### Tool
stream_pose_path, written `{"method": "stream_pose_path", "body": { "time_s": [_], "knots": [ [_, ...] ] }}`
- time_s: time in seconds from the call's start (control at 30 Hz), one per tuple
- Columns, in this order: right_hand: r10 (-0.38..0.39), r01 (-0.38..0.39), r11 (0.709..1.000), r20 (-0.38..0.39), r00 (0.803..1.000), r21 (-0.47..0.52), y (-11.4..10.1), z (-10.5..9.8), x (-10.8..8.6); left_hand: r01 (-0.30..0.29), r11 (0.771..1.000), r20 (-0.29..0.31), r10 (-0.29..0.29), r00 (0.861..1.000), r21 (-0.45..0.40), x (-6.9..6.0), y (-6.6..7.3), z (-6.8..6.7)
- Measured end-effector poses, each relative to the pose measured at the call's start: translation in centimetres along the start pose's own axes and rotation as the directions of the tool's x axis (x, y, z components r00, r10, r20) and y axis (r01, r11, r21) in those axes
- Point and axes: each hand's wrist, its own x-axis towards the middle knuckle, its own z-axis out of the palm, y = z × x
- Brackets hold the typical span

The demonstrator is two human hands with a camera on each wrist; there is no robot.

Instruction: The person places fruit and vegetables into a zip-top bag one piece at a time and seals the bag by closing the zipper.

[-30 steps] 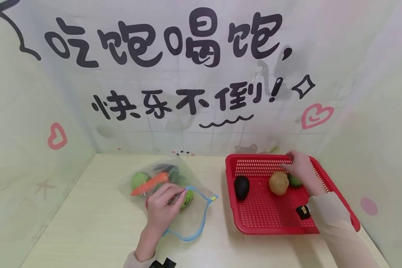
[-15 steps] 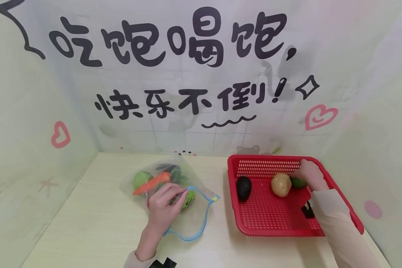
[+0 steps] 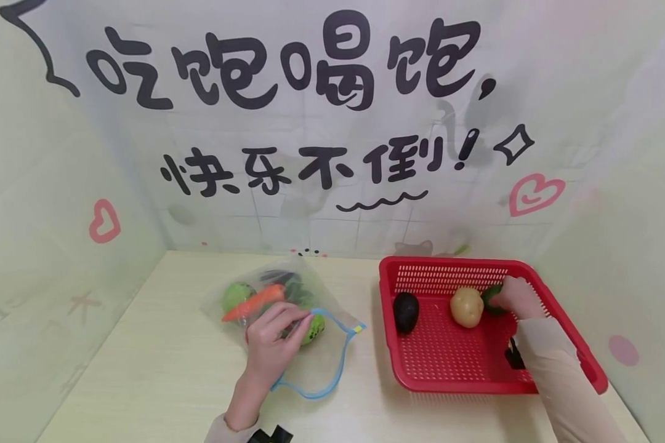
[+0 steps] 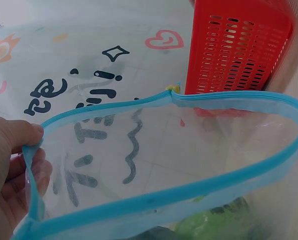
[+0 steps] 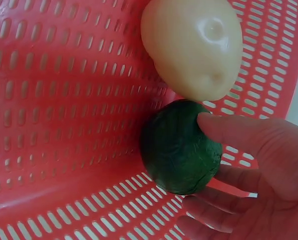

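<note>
My left hand pinches the blue-edged rim of a clear zip bag, whose mouth stands open. Inside the bag lie a carrot, a green round item and other vegetables. In the red basket, my right hand has its thumb and fingers around a dark green round vegetable. The right wrist view shows the thumb on its upper side and fingers at its lower side. A pale potato-like item is beside it.
A black oval item lies at the basket's left side. The basket stands on the pale table to the right of the bag. Behind the table hangs a white sheet with black lettering, and sheets also flank both sides.
My right hand has moved down from the basket's back rim to the green vegetable. My left hand keeps its hold on the bag. The head view has shifted slightly.
</note>
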Motion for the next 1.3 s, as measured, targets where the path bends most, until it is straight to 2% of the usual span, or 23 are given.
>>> {"method": "stream_pose_path", "body": {
  "time_s": [0.07,0.2,0.3,0.4,0.57,0.77,0.9,1.1,1.2,1.3],
  "knots": [
    [0.028,-0.030,0.999,0.036,0.999,0.037,0.1,0.2,0.1,-0.002,1.000,0.001,0.002,1.000,0.001,0.0,0.0,0.0],
    [0.066,-0.070,0.996,0.076,0.995,0.050,0.3,0.6,0.2,-0.007,1.000,0.005,0.007,1.000,0.005,0.0,0.0,0.1],
    [0.058,-0.060,0.998,0.066,0.996,0.026,0.5,0.8,0.2,-0.011,1.000,0.008,0.011,1.000,0.007,0.0,0.0,0.1],
    [0.067,-0.070,0.997,0.072,0.995,0.043,0.4,0.7,0.0,-0.013,1.000,0.009,0.013,1.000,0.003,0.1,0.0,0.1],
    [0.090,-0.094,0.993,0.062,0.994,0.068,-0.2,-0.4,-0.6,-0.021,1.000,0.014,0.021,1.000,0.000,0.1,-0.1,0.2],
    [0.019,-0.019,0.997,0.003,1.000,0.074,-2.2,-2.4,-2.6,-0.016,1.000,0.006,0.016,1.000,0.008,-0.1,-0.1,0.2],
    [-0.068,0.071,0.997,-0.068,0.995,0.037,-3.9,-2.4,-4.7,-0.034,0.999,0.000,0.034,0.999,0.007,0.0,-0.2,0.3],
    [-0.231,0.234,0.972,-0.180,0.956,-0.008,-7.5,-1.1,-7.9,-0.033,0.999,-0.004,0.033,0.999,0.006,-0.1,-0.2,0.4],
    [-0.285,0.292,0.956,-0.203,0.937,0.008,-9.5,-0.5,-9.5,-0.023,1.000,0.000,0.023,1.000,0.000,-0.1,-0.2,0.4],
    [-0.355,0.373,0.926,-0.210,0.911,0.053,-11.3,0.5,-11.0,-0.019,1.000,0.004,0.019,1.000,-0.005,-0.2,-0.2,0.4]
  ]
}}
